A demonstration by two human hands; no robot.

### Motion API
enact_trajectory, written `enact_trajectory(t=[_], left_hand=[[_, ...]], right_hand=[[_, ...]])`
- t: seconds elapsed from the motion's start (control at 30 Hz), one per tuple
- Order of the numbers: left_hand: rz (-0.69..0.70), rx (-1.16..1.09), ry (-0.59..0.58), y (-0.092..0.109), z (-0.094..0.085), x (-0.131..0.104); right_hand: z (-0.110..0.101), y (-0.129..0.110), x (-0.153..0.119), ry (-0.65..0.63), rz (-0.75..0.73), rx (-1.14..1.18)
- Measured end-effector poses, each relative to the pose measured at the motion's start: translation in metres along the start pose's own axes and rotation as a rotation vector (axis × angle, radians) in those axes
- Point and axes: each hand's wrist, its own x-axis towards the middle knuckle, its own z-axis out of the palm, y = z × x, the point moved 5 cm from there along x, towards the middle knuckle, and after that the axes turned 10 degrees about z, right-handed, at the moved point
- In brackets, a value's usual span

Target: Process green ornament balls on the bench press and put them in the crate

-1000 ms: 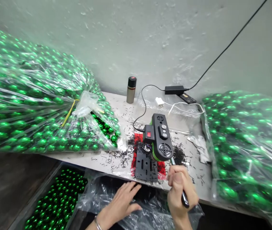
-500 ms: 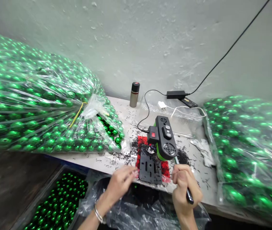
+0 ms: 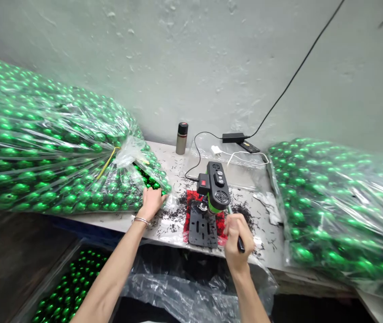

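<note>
In the head view my right hand [image 3: 239, 237] is wrapped round the black-gripped lever [image 3: 241, 245] of a small black and green bench machine [image 3: 218, 184] with a red switch. The machine's slotted black base plate [image 3: 203, 229] lies on a red mat [image 3: 220, 224], with nothing set on the plate. My left hand [image 3: 152, 202], a bangle at its wrist, reaches into the torn opening of a big clear bag [image 3: 124, 154] full of shiny green balls [image 3: 149, 179]. Its thumb sticks out to the right; the other fingertips are hidden among the balls and plastic.
Black shavings [image 3: 171, 222] litter the white table [image 3: 174, 166]. Behind stand a spray can [image 3: 182, 139], a power adapter [image 3: 234, 137] and cables. Another bag of green balls [image 3: 332, 211] lies at right. Below left is a bin of green balls [image 3: 73, 282]; clear plastic [image 3: 178, 291] hangs in front.
My left hand has moved from beside the base plate, left and up to the bag's opening. My right hand keeps its grip on the lever. The whole view has shifted slightly.
</note>
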Motion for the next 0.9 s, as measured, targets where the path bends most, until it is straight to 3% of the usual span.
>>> enact_trajectory(t=[0.13,0.23,0.3,0.4,0.53,0.7,0.9], left_hand=[[-0.019,-0.102,0.008,0.000,0.001,0.005],[-0.036,-0.260,0.055,-0.002,-0.003,-0.005],[-0.102,-0.676,0.122,-0.004,-0.005,-0.018],[-0.280,-1.491,0.180,0.001,0.004,-0.044],[-0.458,-1.969,0.083,0.025,0.020,-0.073],[-0.539,-2.133,-0.126,0.059,0.040,-0.086],[-0.567,-2.102,-0.157,0.079,0.054,-0.083]], right_hand=[[0.001,-0.001,-0.001,0.004,-0.013,-0.019],[0.001,0.000,-0.001,-0.020,-0.029,-0.012],[0.001,0.001,-0.001,-0.028,-0.036,-0.004],[0.002,0.002,-0.002,-0.019,-0.029,-0.003],[0.001,0.003,-0.003,-0.001,-0.019,0.002],[0.000,0.005,-0.005,-0.007,-0.015,-0.024],[0.000,0.005,-0.007,-0.015,-0.020,-0.058]])
